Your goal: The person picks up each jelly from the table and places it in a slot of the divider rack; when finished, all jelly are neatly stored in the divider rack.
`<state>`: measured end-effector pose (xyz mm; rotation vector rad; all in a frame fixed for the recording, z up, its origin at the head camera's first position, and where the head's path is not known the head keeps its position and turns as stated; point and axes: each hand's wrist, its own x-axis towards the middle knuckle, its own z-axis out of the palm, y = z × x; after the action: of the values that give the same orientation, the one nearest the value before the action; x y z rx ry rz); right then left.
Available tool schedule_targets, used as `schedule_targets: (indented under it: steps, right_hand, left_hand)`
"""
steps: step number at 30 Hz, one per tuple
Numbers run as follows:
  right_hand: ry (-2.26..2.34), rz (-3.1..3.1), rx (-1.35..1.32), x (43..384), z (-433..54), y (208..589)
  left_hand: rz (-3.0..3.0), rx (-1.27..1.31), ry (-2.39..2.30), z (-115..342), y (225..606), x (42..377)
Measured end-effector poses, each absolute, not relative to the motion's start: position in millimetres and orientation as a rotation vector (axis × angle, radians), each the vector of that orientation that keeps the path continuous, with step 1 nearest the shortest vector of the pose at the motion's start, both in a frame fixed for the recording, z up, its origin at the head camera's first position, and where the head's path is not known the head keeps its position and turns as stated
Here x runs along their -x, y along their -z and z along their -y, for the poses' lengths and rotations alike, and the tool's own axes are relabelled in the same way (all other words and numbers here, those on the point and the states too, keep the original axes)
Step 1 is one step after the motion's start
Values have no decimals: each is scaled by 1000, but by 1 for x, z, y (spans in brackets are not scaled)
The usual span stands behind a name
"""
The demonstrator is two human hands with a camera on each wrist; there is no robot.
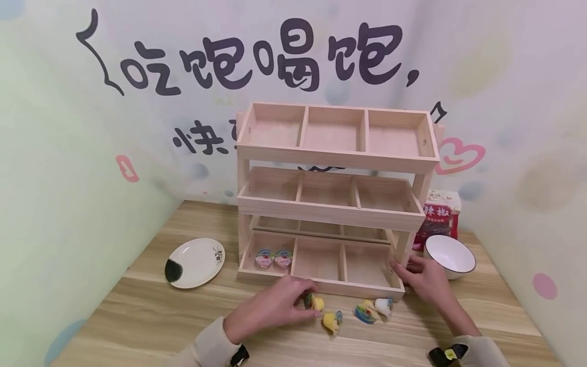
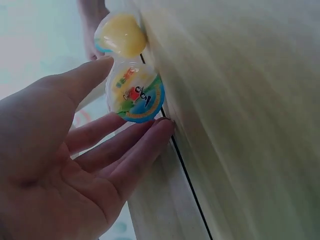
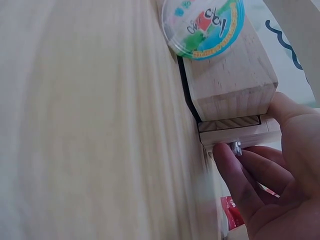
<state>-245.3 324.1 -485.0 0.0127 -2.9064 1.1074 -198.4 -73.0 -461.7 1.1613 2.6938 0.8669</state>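
A three-tier wooden shelf (image 1: 330, 204) stands on the table, each tier split into three compartments. My right hand (image 1: 428, 283) grips its lower right side; in the right wrist view, a fingertip (image 3: 227, 157) lies by a metal screw (image 3: 236, 148). My left hand (image 1: 275, 306) is at the shelf's front, thumb and straightish fingers spread around a yellow jelly cup (image 2: 136, 95) with a printed lid. Another yellow jelly cup (image 1: 331, 321) lies beside the thumb. Further right lie a jelly cup with blue-edged lid (image 1: 366, 312) and a white jelly cup (image 1: 383, 306).
Two pink jelly cups (image 1: 264, 258) sit in the bottom tier's left compartment. An oval plate (image 1: 197, 262) lies left of the shelf. To its right stand a white bowl (image 1: 450, 255) and a red food packet (image 1: 437, 219). Printed walls rise behind and beside the wooden table (image 1: 151, 316).
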Motion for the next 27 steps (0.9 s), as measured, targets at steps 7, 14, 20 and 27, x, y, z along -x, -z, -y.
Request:
schedule_targets:
  steps: [7,14,20,27]
  right_hand:
    - [-1111,2907,-42,249,-322,481]
    - [-1095,2910,-36,247,-322,479]
    - [-1086,2917,-32,247,-324,482]
    - [-1074,2923,-23,245,-326,484]
  left_hand:
    - [-2718,-1155,-825,73,461,196]
    - [-2703,-1171,-815,70,466,198]
    - [-2682,-1242,-803,71,467,200]
    - [-2635,-1354,-787,72,460,202]
